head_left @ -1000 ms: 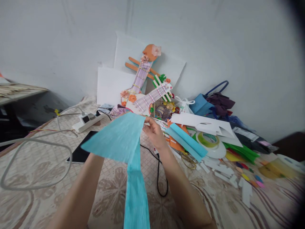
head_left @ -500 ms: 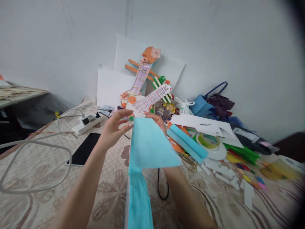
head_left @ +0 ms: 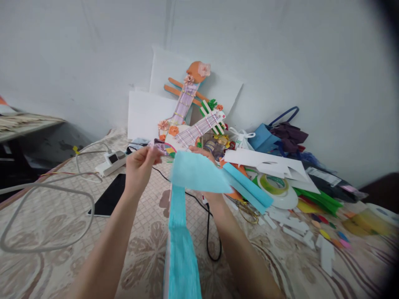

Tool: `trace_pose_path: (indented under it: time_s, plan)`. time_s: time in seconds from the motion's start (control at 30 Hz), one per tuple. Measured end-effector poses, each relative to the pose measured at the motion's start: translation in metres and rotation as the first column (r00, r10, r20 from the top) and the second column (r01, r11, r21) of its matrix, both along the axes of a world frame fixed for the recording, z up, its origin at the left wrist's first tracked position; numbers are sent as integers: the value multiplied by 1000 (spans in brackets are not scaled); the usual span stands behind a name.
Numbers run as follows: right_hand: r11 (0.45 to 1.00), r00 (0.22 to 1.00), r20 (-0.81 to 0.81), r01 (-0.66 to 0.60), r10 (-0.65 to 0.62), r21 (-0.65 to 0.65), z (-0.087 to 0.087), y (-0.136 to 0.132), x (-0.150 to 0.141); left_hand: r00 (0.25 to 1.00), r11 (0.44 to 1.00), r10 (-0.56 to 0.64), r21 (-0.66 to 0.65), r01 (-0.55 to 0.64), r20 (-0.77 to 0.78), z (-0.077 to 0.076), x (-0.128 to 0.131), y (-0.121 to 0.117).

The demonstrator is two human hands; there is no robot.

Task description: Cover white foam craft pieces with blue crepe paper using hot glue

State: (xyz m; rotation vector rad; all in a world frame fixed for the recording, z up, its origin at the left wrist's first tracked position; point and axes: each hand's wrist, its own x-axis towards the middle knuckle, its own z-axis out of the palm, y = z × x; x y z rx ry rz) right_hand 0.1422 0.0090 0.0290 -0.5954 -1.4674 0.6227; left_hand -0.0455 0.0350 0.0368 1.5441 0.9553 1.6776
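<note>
A long strip covered in light blue crepe paper point(head_left: 183, 257) stands up from the bottom edge, with a loose flap of blue paper point(head_left: 199, 172) over its top end. My right hand point(head_left: 204, 154) is partly hidden behind that flap and appears to grip the top end from the far side. Left of the flap and apart from it, my left hand point(head_left: 140, 166) has its thumb and fingers pinched together. Whatever may be between those fingertips is too small and blurred to make out.
Two paper guitars, one with orange parts point(head_left: 185, 101) and one with green parts point(head_left: 202, 126), lean at the back. A power strip point(head_left: 106, 168) and a black tablet point(head_left: 109, 197) lie left. On the right are a blue paper roll point(head_left: 247, 187), tape point(head_left: 274, 185), scissors point(head_left: 247, 211) and paper scraps.
My left hand has moved left, away from the strip's top end, and its fingers have closed to a pinch. The blue flap's lower edge has risen, showing more of the strip.
</note>
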Motion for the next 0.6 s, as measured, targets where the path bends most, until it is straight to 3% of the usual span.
trace_pose_path:
  time_s: [0.27,0.43,0.6]
  plan:
    - [993,993,86,71,-79,97,-2,2,3,966,942,-173,254,220,-194,-2,3,3]
    - [995,996,75,45,-51,91,-7,5,3,934,929,-179,259,264,-309,1,1,-2]
    - [995,997,68,19,-26,102,-8,7,4,940,930,-212,241,278,-267,1,3,-3]
